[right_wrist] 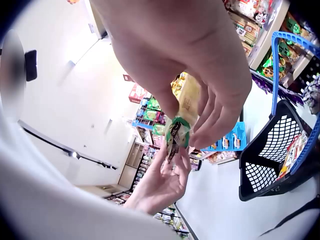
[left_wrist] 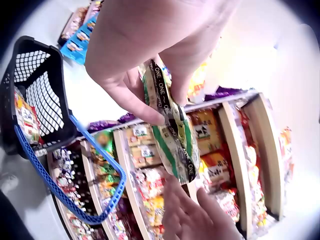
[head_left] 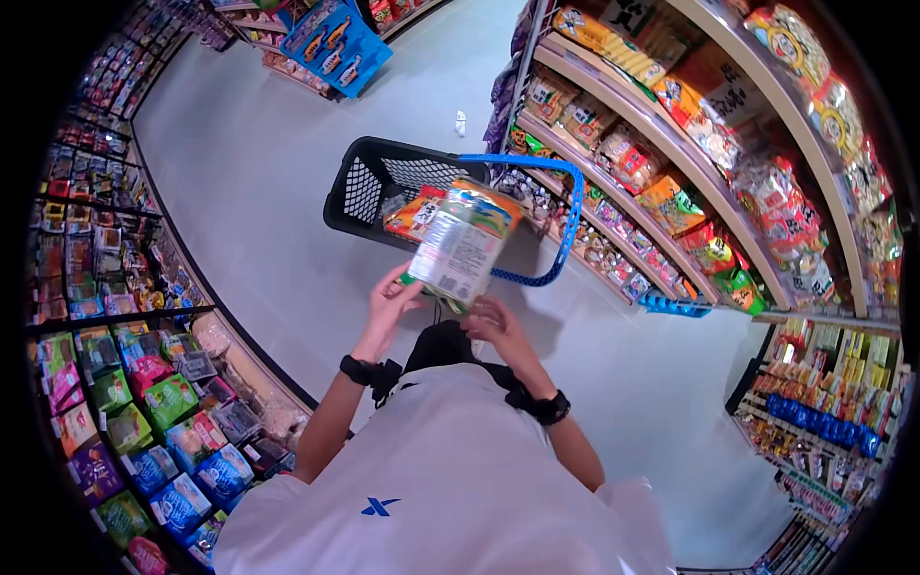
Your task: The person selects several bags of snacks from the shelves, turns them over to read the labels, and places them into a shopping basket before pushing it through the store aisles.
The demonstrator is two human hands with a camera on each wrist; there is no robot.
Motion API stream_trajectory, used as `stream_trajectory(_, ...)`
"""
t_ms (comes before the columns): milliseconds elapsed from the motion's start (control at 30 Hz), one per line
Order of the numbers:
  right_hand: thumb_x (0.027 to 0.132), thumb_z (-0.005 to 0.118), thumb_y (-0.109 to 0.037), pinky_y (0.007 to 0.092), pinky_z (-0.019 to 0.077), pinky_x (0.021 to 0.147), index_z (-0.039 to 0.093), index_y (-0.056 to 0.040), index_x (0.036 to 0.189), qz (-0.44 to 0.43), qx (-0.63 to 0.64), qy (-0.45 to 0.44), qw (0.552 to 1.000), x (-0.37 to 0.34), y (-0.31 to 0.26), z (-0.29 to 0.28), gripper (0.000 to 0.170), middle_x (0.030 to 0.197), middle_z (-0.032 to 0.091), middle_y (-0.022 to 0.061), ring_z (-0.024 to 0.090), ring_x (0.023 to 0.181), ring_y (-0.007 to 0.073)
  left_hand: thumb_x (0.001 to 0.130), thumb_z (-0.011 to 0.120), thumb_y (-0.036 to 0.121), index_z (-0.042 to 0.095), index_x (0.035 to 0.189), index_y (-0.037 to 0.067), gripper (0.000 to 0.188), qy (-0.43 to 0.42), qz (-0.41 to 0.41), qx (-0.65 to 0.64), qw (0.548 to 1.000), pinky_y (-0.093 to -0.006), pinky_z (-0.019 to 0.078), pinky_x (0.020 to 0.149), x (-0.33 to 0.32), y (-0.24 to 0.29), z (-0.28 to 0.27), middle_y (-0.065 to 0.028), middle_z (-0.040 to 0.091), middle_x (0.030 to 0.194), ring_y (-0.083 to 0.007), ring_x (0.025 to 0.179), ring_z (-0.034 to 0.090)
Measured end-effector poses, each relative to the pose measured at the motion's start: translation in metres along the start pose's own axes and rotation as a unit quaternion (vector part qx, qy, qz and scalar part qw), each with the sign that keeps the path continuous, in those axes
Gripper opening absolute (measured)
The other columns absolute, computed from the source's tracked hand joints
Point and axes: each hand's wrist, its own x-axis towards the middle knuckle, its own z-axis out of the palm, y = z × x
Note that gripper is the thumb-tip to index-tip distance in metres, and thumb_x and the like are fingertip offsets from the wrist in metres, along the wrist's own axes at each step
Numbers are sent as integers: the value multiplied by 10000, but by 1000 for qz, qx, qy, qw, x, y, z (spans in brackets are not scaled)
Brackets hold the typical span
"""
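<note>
A clear flat snack packet (head_left: 458,251) with printed text and a yellow-orange and green end is held up in front of the body. My left hand (head_left: 388,305) grips its near left edge. In the left wrist view, the left thumb and fingers (left_wrist: 145,111) pinch the packet's sealed side, which carries a black "ONE" strip. My right hand (head_left: 500,335) is at the near right corner, its fingertips right at the packet's end with thumb and fingers spread apart. Beyond the packet, a black shopping basket (head_left: 337,213) on the floor contains a red-orange snack bag (head_left: 410,218).
The basket's blue handle (head_left: 578,206) leans out to the right. Shelves of bagged snacks (head_left: 676,206) stand close on the right, and racks of small packets (head_left: 172,398) line the left. A blue display board (head_left: 335,48) is ahead. Grey floor (head_left: 240,144) runs between them.
</note>
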Motion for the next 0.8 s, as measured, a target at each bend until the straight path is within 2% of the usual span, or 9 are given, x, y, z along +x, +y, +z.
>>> stream_trajectory(100, 924, 562, -160, 310, 465, 882, 457, -43, 1260, -17, -123, -56, 991, 15, -20, -14, 371, 1162, 575, 108, 582, 1025, 171, 864, 631, 96, 424, 1334, 48, 516, 66, -21, -57, 996, -295, 559, 713, 51, 1, -30, -91, 635, 987, -176, 864, 649)
stream_trajectory(267, 902, 589, -143, 291, 450, 883, 516, -50, 1204, -4, -257, 31, 966, 37, -60, -53, 325, 1131, 604, 84, 574, 1040, 160, 871, 632, 215, 409, 1297, 68, 503, 186, -91, -54, 977, -357, 573, 725, 154, -80, -105, -165, 590, 1049, -290, 884, 655)
stream_trajectory(367, 890, 594, -126, 299, 454, 878, 523, -51, 1189, -4, -334, 69, 940, 57, -72, -101, 316, 1130, 606, 86, 575, 1048, 173, 887, 595, 261, 434, 1259, 68, 449, 213, -194, 22, 957, -392, 575, 707, 167, -152, -148, -177, 587, 1039, -317, 871, 653)
stream_trajectory(467, 856, 605, -84, 340, 457, 881, 529, -53, 1172, -36, -364, 110, 924, 78, -70, -163, 326, 1103, 612, 113, 585, 1043, 232, 919, 524, 270, 473, 1218, 63, 367, 135, -266, 46, 953, -394, 575, 696, 135, -171, -144, -170, 597, 1037, -291, 869, 654)
stream_trajectory(567, 805, 630, -60, 371, 426, 938, 538, -28, 1155, -84, -601, 184, 773, 107, -55, -218, 364, 1104, 605, 141, 543, 1112, 278, 944, 475, 295, 500, 1189, 67, 336, 54, -256, 69, 963, -373, 557, 747, 95, -179, -123, -144, 600, 1052, -260, 898, 649)
stream_trajectory(600, 712, 656, -45, 409, 350, 1015, 523, -22, 1176, -73, -674, 155, 719, 112, -58, -227, 484, 1204, 521, 187, 451, 1196, 345, 951, 460, 282, 515, 1174, 66, 315, 55, -255, 69, 963, -365, 557, 742, 85, -179, -116, -137, 609, 1033, -243, 893, 649)
stream_trajectory(633, 683, 667, -79, 461, 242, 1074, 505, -31, 1204, -139, -688, 107, 704, 122, -39, -255, 548, 1289, 442, 186, 363, 1265, 348, 957, 445, 268, 531, 1158, 65, 298, 58, -255, 65, 963, -357, 557, 737, 73, -182, -107, -129, 618, 1013, -227, 888, 650)
stream_trajectory(733, 689, 649, -107, 553, 115, 1109, 499, -79, 1232, -159, -818, -89, 546, 148, -41, -273, 564, 1306, 442, 158, 333, 1300, 309, 957, 445, 269, 539, 1151, 74, 291, 106, -243, 65, 962, -342, 549, 724, 37, -179, -88, -101, 627, 984, -203, 882, 645)
stream_trajectory(800, 684, 636, -88, 566, 95, 1111, 500, -88, 1238, -149, -837, -232, 473, 172, -42, -300, 571, 1299, 456, 147, 340, 1302, 290, 961, 439, 281, 542, 1149, 87, 289, 171, -223, 46, 959, -336, 535, 720, 4, -185, -74, -85, 623, 986, -186, 872, 633)
